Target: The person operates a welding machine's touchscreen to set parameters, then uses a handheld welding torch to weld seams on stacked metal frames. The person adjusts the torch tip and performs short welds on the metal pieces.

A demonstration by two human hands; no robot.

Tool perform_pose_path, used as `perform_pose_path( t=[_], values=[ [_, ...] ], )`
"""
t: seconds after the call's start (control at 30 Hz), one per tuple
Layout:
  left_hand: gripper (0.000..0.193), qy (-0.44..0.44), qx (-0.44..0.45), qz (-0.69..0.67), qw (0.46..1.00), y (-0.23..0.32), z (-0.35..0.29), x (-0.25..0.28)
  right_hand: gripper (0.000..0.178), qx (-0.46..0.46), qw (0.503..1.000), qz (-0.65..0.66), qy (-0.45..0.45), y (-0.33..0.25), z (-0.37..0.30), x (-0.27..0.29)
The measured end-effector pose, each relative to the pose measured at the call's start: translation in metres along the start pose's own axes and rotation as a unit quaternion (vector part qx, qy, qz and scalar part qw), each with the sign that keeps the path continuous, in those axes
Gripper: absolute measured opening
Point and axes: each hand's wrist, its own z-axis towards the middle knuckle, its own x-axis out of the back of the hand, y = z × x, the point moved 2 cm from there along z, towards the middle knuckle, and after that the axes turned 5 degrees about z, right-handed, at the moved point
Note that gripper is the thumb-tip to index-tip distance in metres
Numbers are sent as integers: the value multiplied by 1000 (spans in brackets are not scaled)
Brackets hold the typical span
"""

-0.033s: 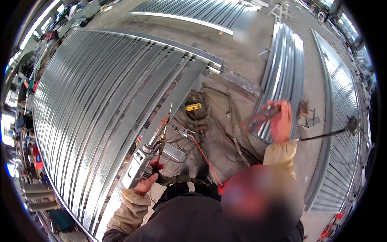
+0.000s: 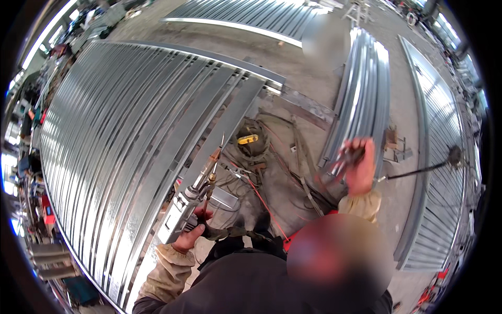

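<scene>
Item 1: L hand (image 2: 192,238), fingers closed round the grip of a grey hand tool (image 2: 175,220); boxy body, long nozzle w/ copper-coloured end, thin wire projecting from tip; tool tilted, tip pointing away from wearer, seen against the near edge of the slatted panel (image 2: 201,118); contact w/ panel can't be told; camo-patterned cable cover (image 2: 230,233) runs R from the grip, across wearer's front.

Item 2: R hand (image 2: 361,170), raised, well apart from L; fingers curled round a plier-like tool (image 2: 337,166), dark w/ reddish parts; blurred, exact type & jaw state unclear; seen against near end of the stack of mtl channels (image 2: 363,89).

Item 3: tan sleeves (image 2: 175,269), one per forearm; dark clothing (image 2: 235,282) btwn.

Item 4: floor, btwn panel & stack: dark round bundle (image 2: 256,150) w/ yellow object (image 2: 248,139) on top; tangled cables (image 2: 305,193); thin red line (image 2: 261,199) running down to a red item (image 2: 287,244) nr wearer; grey rect. piece (image 2: 225,199) just R of the hand tool.

Item 5: surroundings: 2nd slatted panel, far side (image 2: 246,21); 3rd, far R (image 2: 436,172); dark rod (image 2: 418,172) w/ thick end, R of R hand; sm. brown block (image 2: 391,139) beside stack.
</scene>
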Motion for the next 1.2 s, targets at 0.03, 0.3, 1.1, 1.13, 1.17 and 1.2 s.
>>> perform_pose_path(
  t=[0.03, 0.3, 1.1, 1.13, 1.17, 1.2],
  values=[
    [54, -29, 5, -8, 1000, 0, 4, 2, 30, -45, 998, -32, 8, -10, -39, 0],
    [54, -227, 35, -5, 973, 28, 28, -9, 27, -235, 966, 80, 79, -13, -330, -33],
    [54, -481, 28, 239, 843, 205, -86, -159, 64, -102, 838, -534, -49, -145, -463, -4],
    [54, -487, 36, 248, 837, 209, -94, -165, 64, -81, 841, -533, -50, -152, -471, -1],
    [54, -494, 45, 256, 830, 210, -101, -170, 64, -60, 844, -531, -48, -159, -480, 2],
    [55, -499, 55, 269, 822, 209, -110, -174, 65, -39, 849, -525, -48, -164, -489, 4]
  ],
)
